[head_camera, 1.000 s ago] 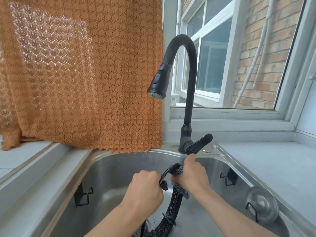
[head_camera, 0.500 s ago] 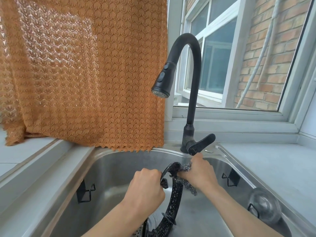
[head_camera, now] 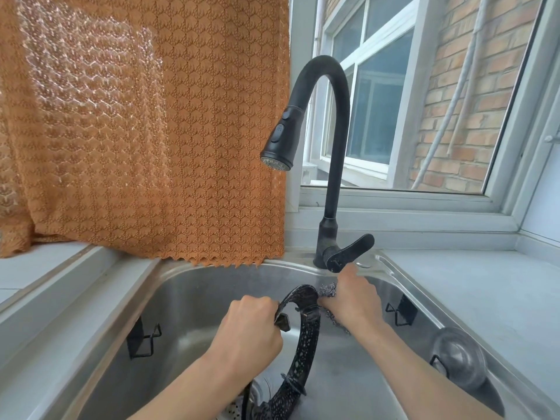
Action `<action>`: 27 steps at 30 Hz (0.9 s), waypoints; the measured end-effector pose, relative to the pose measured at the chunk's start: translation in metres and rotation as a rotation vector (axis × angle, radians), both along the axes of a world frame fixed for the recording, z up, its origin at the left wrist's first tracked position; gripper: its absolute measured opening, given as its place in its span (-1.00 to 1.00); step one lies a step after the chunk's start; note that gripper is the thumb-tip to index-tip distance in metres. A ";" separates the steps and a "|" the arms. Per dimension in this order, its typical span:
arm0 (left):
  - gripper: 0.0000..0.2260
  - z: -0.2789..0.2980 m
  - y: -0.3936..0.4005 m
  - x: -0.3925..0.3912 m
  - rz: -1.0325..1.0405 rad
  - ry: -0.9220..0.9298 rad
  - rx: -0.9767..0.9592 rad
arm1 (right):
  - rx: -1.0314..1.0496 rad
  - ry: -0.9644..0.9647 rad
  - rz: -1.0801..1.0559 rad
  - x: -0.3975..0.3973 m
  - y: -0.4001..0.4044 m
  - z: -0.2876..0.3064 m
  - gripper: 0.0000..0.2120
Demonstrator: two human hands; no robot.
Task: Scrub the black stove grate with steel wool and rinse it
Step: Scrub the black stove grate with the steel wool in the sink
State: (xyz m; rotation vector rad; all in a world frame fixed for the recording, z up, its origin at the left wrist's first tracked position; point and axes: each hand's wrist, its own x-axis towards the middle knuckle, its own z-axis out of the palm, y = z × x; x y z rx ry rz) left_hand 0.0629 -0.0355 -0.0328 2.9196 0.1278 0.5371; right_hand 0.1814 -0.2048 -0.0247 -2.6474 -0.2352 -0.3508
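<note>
Grate [head_camera: 304, 344] stands on edge in the sink [head_camera: 194, 286], lower end near the drain. Left hand [head_camera: 251, 331] grips the ring's upper left, fingers curled round it. Right hand [head_camera: 353, 301] pinches a wad of steel wool [head_camera: 328, 290] against the ring's top. Faucet [head_camera: 333, 165] above, no water visible. Orange curtain [head_camera: 151, 131] at left.

Since a second ago the right hand [head_camera: 353, 300] has slid the wool [head_camera: 328, 290] up over the grate's [head_camera: 306, 344] top, away from the left-hand grip.
</note>
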 end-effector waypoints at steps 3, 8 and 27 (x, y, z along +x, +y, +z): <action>-0.82 0.001 0.002 0.000 0.002 0.001 -0.018 | 0.059 0.066 0.066 -0.001 -0.001 0.001 -0.31; -0.78 0.002 0.002 -0.001 -0.026 0.010 -0.020 | 0.002 0.116 0.148 -0.006 0.013 -0.006 -0.30; -0.76 0.006 0.008 -0.003 -0.052 0.031 -0.056 | 0.002 0.052 0.098 -0.006 0.008 -0.003 -0.32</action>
